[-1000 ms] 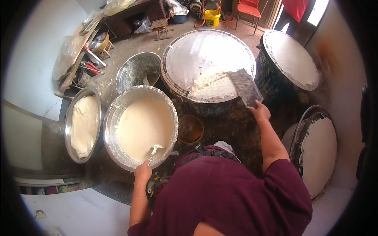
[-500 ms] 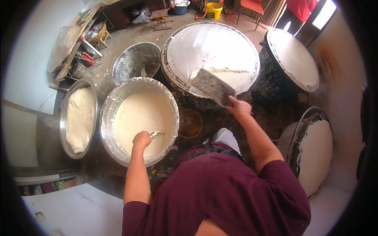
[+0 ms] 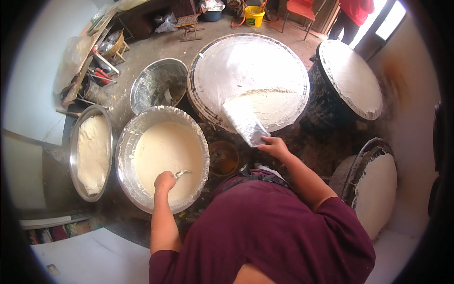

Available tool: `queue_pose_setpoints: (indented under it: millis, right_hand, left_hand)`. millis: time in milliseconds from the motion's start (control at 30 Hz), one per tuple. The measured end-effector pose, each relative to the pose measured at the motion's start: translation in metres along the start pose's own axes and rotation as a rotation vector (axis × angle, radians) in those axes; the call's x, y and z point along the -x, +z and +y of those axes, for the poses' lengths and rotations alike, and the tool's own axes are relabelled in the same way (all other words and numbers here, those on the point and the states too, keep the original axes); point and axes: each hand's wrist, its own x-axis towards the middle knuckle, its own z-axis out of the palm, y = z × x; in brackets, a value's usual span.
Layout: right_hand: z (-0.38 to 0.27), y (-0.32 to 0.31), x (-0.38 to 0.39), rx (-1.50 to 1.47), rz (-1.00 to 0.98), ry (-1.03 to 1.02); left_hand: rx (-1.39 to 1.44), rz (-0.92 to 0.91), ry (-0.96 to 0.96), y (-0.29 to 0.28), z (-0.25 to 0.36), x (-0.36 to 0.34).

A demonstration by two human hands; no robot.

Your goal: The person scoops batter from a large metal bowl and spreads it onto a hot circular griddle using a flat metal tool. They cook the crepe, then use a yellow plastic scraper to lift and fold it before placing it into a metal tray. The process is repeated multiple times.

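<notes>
My left hand (image 3: pixel 165 181) is closed round a short metal utensil with a curved end (image 3: pixel 182 173); its exact kind I cannot make out. It is over a deep metal basin (image 3: pixel 124 177) of pale, creamy batter (image 3: pixel 165 146). In my right hand (image 3: pixel 276 147) is a flat rectangular scraper (image 3: pixel 246 120), gripped at its near end between thumb and fingers. The scraper's far end reaches over the near part of a large round griddle (image 3: pixel 231 61), and its face glints brightly. A thin pale layer covers the griddle, with a thicker patch of batter (image 3: pixel 274 106) beside the blade.
At far right stands a dark drum (image 3: pixel 318 90) with a pale-coated round top; another coated round plate (image 3: pixel 376 194) is nearer. An oval metal basin (image 3: pixel 72 151) holds a pale mass. Behind are a metal tub (image 3: pixel 142 87), yellow bucket (image 3: pixel 254 18), red chair (image 3: pixel 300 8) and a person (image 3: pixel 352 12).
The scraper has turned and come slightly left and nearer, its face going from dark to shiny. My right hand has moved nearer and left. My left hand is slightly lower in view.
</notes>
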Motion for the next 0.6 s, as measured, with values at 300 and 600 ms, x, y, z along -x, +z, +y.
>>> queue_pose_setpoints:
  millis: [300, 600]
  right_hand:
    - [0.062, -0.111, -0.024, 0.53, 0.402, 0.19]
    - [-0.004, -0.029, -0.024, -0.335, -0.1, 0.159]
  left_hand:
    - [0.025, 0.038, -0.026, 0.008, 0.0, 0.004]
    - [0.011, 0.045, -0.011, 0.005, -0.002, 0.004]
